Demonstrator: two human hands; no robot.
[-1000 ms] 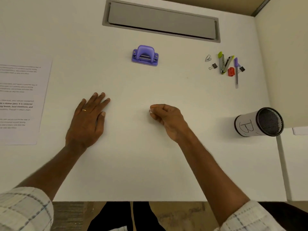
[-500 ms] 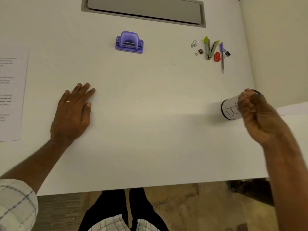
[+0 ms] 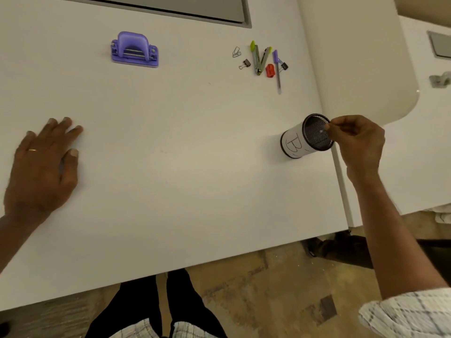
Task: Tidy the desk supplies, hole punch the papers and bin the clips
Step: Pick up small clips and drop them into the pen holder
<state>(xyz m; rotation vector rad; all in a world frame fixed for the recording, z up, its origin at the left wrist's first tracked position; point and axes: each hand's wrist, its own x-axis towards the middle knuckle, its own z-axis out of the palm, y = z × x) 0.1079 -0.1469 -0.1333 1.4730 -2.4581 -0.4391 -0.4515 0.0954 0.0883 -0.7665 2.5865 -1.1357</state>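
Pinching at cup (image 3: pixel 296 146) rim, mid-right of frame: R hand (image 3: pixel 361 142), fingertips (image 3: pixel 328 127) together, poss. on small clip, unclear. L hand (image 3: pixel 41 164) flat, fingers spread, far left.

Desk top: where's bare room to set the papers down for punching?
The widest bare patch lies between the left hand, hole punch and mesh cup, reaching the near edge. Crowded: the far right, around the clips, staplers and pen.
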